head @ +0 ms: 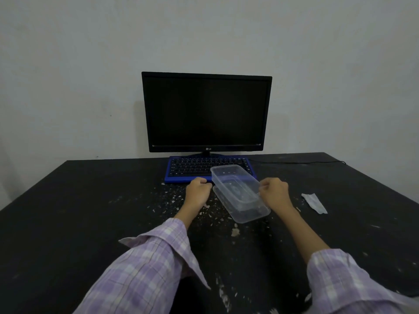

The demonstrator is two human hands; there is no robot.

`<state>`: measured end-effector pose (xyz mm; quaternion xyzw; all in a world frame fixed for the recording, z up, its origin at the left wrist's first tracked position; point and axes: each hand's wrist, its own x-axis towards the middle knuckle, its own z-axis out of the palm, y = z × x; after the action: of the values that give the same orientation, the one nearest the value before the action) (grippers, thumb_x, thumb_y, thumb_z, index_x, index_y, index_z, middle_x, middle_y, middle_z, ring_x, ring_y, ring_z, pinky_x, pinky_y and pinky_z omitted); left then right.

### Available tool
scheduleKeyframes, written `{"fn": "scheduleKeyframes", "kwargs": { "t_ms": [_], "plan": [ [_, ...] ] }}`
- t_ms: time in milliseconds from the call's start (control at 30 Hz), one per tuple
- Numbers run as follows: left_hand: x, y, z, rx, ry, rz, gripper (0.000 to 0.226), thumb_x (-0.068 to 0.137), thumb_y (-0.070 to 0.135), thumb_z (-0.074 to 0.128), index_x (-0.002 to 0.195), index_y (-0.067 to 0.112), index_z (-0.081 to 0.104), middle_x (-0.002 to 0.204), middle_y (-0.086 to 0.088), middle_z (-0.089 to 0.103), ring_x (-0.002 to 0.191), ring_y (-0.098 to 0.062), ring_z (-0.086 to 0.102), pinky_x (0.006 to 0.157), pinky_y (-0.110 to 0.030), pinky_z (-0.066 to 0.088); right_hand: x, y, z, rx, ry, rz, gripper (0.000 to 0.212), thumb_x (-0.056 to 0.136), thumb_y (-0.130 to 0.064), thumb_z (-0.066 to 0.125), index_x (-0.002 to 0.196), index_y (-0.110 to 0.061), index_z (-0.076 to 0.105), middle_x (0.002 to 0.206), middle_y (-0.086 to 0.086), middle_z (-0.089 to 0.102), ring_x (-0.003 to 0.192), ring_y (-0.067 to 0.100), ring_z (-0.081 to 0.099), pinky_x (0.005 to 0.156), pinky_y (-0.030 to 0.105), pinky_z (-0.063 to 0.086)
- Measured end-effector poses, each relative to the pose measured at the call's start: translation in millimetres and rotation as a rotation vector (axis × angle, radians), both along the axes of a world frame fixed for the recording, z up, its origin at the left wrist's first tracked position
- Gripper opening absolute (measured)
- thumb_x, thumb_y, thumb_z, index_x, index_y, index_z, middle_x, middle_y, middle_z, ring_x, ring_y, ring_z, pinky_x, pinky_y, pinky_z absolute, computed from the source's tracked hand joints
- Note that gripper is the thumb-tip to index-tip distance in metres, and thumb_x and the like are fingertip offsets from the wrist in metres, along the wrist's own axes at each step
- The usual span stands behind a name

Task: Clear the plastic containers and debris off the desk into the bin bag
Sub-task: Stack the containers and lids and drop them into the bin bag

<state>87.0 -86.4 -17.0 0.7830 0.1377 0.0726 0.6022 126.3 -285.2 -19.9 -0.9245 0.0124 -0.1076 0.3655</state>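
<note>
A clear plastic container lies on the black desk in front of the keyboard. Its clear lid is tilted up above it, and my right hand is closed on the lid's right edge. My left hand is a closed fist at the container's left, close to the lid's left edge; whether it grips the lid I cannot tell. Pale crumbs and flakes of debris are scattered over the desk around both hands. A crumpled white wrapper lies to the right. No bin bag is visible.
A black monitor stands at the back against the wall, with a blue-framed keyboard right in front of it. A black cable runs along the desk's far right edge. More pale scraps lie near the desk's front.
</note>
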Motion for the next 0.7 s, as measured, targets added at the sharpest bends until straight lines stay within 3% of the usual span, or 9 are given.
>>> {"fn": "scheduleKeyframes", "kwargs": {
  "t_ms": [67,167,333,433,533,700],
  "plan": [
    [0,12,2,-0.017,-0.018,0.032,0.007,0.094,0.021,0.049,0.098,0.017,0.054,0.103,-0.005,0.058,0.099,-0.021,0.058,0.096,-0.042,0.048,3,10,1,0.027,-0.015,0.077,0.018,0.091,-0.003,0.053,0.103,-0.006,0.067,0.101,0.009,0.065,0.088,0.017,0.061,0.082,0.028,0.051],
    [-4,34,3,-0.031,-0.041,0.101,0.014,0.095,0.024,0.047,0.085,0.021,0.055,0.105,-0.009,0.061,0.101,-0.026,0.060,0.097,-0.045,0.048,10,30,-1,-0.017,-0.026,0.180,0.019,0.092,-0.005,0.053,0.103,-0.009,0.069,0.104,0.010,0.067,0.091,0.017,0.064,0.087,0.029,0.053],
    [-15,74,-2,0.078,-0.004,0.178,0.025,0.090,0.006,0.053,0.068,0.015,0.061,0.081,-0.002,0.059,0.094,-0.028,0.065,0.091,-0.044,0.053,16,66,-4,-0.008,-0.021,0.301,0.024,0.094,-0.003,0.048,0.107,-0.005,0.068,0.107,0.014,0.067,0.098,0.023,0.062,0.093,0.035,0.051],
    [-25,97,-8,0.080,0.032,0.232,0.024,0.087,0.000,0.057,0.068,0.014,0.061,0.082,-0.003,0.061,0.091,-0.027,0.066,0.088,-0.043,0.055,19,88,-7,0.051,0.036,0.301,0.025,0.095,-0.005,0.048,0.114,-0.005,0.065,0.117,0.014,0.063,0.111,0.024,0.058,0.098,0.029,0.045],
    [-31,113,-13,0.041,0.039,0.310,0.018,0.085,-0.002,0.059,0.071,0.008,0.064,0.082,-0.007,0.063,0.086,-0.027,0.068,0.085,-0.041,0.057,20,104,-9,0.153,0.105,0.247,0.029,0.096,-0.017,0.049,0.123,-0.009,0.059,0.125,0.010,0.059,0.117,0.022,0.054,0.096,0.029,0.042],
    [-33,121,-22,0.004,0.080,0.385,0.012,0.085,0.001,0.060,0.075,0.004,0.066,0.078,-0.010,0.067,0.079,-0.025,0.070,0.082,-0.040,0.058,16,117,-14,0.189,0.185,0.300,0.040,0.100,-0.021,0.039,0.138,-0.010,0.044,0.141,0.008,0.047,0.129,0.023,0.044,0.101,0.030,0.036]
  ]
}}
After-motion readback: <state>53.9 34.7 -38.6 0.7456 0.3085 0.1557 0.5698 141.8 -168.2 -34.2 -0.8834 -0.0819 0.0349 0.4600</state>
